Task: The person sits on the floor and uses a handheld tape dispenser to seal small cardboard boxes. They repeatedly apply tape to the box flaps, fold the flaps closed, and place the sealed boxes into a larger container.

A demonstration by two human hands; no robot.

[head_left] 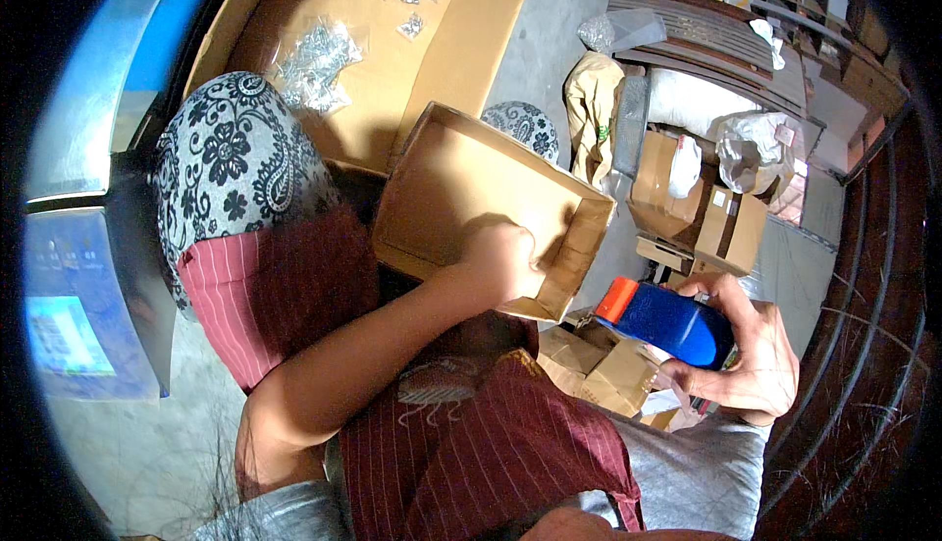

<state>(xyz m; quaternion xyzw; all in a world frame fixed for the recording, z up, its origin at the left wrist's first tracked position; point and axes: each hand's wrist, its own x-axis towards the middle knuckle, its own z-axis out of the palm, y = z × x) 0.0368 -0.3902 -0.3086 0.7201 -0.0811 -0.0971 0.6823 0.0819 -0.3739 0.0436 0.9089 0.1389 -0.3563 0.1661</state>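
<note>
An open, shallow cardboard box (pixel 446 149) is tilted above my lap, its bare brown inside showing. My left hand (pixel 502 258) is curled at its near wall and grips it there; the fingertips are hidden. To the right, my right hand (pixel 751 350) wraps round a blue tape dispenser (pixel 677 323) with an orange-red end. That end points left toward the box's near right corner, a small gap away. My thumb and fingers hold the dispenser from its right side.
Beyond my patterned knee, a large carton (pixel 471 41) holds clear bags of metal hardware (pixel 319 62). At left is a machine with a lit screen (pixel 67 337). Opened cartons (pixel 731 232), plastic bags and stacked brown panels (pixel 692 31) stand on the right; flattened cardboard (pixel 616 376) lies lower.
</note>
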